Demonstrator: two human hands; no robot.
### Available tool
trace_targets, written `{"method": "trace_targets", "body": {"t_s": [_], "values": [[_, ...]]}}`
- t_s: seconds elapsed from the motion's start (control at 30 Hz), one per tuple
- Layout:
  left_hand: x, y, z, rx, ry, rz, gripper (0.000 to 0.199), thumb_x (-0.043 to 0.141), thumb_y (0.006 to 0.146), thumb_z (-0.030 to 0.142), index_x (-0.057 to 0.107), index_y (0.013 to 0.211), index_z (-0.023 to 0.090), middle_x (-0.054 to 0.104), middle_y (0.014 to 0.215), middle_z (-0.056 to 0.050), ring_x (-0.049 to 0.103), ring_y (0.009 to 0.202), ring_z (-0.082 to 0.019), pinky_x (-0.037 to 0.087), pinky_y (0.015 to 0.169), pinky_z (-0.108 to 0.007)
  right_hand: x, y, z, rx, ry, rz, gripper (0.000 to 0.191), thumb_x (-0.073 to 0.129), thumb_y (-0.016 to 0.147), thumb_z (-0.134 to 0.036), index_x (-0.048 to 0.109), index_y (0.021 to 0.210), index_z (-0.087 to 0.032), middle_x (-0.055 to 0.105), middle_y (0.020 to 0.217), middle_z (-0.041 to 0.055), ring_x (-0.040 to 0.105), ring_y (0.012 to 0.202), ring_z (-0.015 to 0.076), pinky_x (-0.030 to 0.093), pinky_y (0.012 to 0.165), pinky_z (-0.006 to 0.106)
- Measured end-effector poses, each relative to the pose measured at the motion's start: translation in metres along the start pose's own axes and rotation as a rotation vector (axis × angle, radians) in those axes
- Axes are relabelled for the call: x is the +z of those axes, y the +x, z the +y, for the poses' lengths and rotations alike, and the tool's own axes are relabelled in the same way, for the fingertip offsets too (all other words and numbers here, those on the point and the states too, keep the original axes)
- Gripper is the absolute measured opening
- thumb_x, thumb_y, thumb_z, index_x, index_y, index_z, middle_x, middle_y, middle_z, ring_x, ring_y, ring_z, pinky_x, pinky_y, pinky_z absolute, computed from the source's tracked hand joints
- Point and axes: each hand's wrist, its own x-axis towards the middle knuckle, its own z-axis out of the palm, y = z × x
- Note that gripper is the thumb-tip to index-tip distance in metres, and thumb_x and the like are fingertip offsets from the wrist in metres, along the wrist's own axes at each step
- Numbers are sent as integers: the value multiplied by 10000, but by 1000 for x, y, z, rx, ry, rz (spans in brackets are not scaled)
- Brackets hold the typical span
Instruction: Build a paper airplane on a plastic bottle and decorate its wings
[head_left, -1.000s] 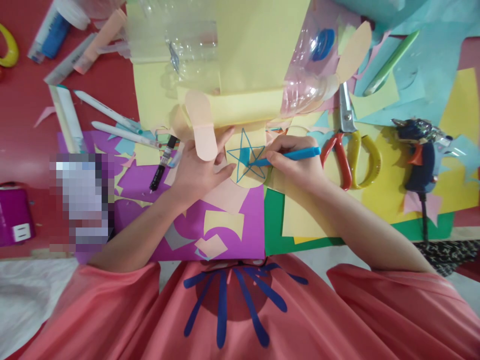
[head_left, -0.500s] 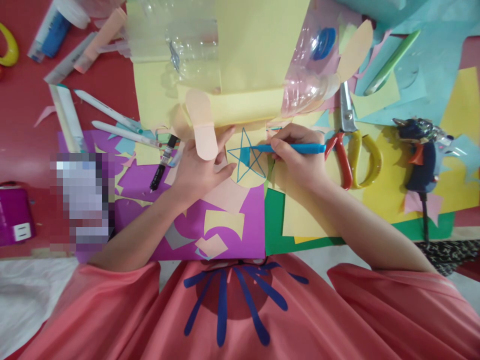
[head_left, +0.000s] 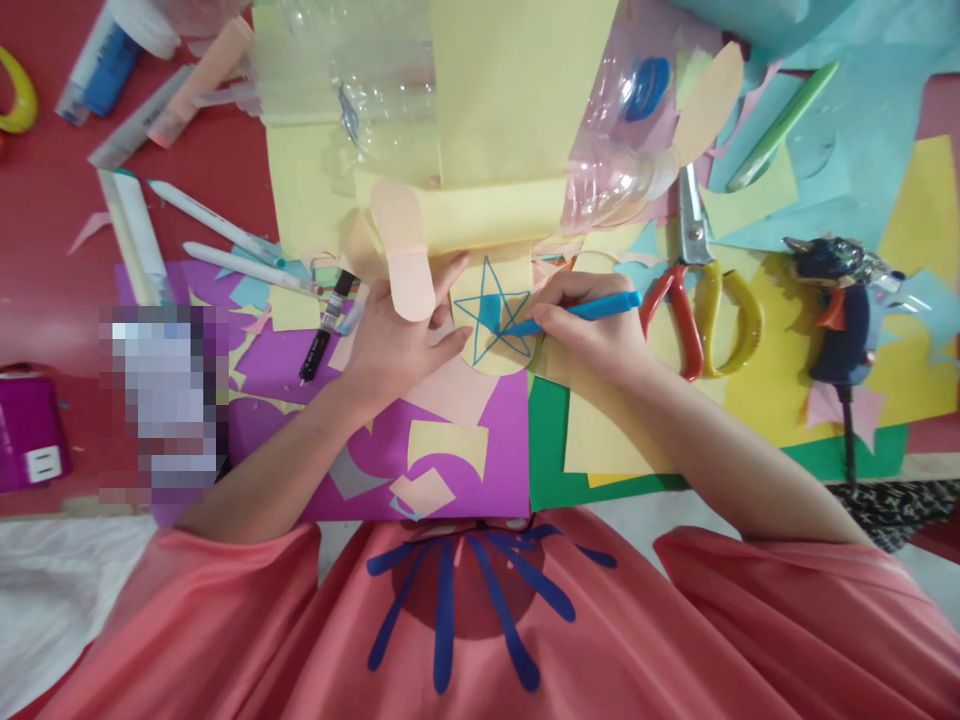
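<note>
A blue marker [head_left: 592,308] is pinched in my right hand [head_left: 589,325], its tip on the lower right part of a blue star outline [head_left: 491,312]. The star is drawn on a cream paper piece [head_left: 484,268], and part of its middle is coloured blue. My left hand [head_left: 397,340] rests flat with fingers apart at the left edge of that piece. A peach paper strip with rounded ends [head_left: 405,250] lies over the back of my left fingers. Just left of this hand lies a black marker [head_left: 326,325].
Red-and-yellow-handled scissors [head_left: 694,280] lie right of my right hand, with a glue gun [head_left: 847,310] beyond. Clear plastic bottles [head_left: 615,150] stand at the back. White markers [head_left: 217,220], purple paper [head_left: 495,480] and several scraps spread around.
My right hand has shifted slightly down, and the marker tip has moved from the star's upper middle to its lower right. My left hand stays in place.
</note>
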Motion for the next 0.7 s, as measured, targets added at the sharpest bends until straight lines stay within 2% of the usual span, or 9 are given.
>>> {"method": "trace_targets", "body": {"t_s": [0.23, 0.4, 0.7], "values": [[1, 0, -1, 5, 23, 8, 599, 512, 916, 310, 391, 1485, 165, 550, 751, 17, 542, 754, -166, 421, 939, -367, -1, 4, 2, -6, 41, 125, 192, 569, 748, -178, 525, 562, -199, 551, 544, -39, 503, 519, 87, 415, 531, 249], [3, 0, -3, 23, 13, 27, 606, 519, 911, 304, 386, 1486, 170, 543, 755, 20, 530, 734, -158, 433, 894, -344, 1, 3, 4, 3, -7, 101, 160, 573, 773, -177, 535, 620, -207, 552, 592, -35, 507, 557, 97, 424, 559, 266], [0, 0, 0, 0, 15, 4, 604, 526, 911, 298, 384, 1486, 178, 552, 761, 22, 549, 763, -163, 422, 934, -354, -1, 0, -2, -10, -82, 47, 153, 554, 694, -156, 537, 546, -191, 530, 531, -29, 480, 531, 98, 397, 535, 261]]}}
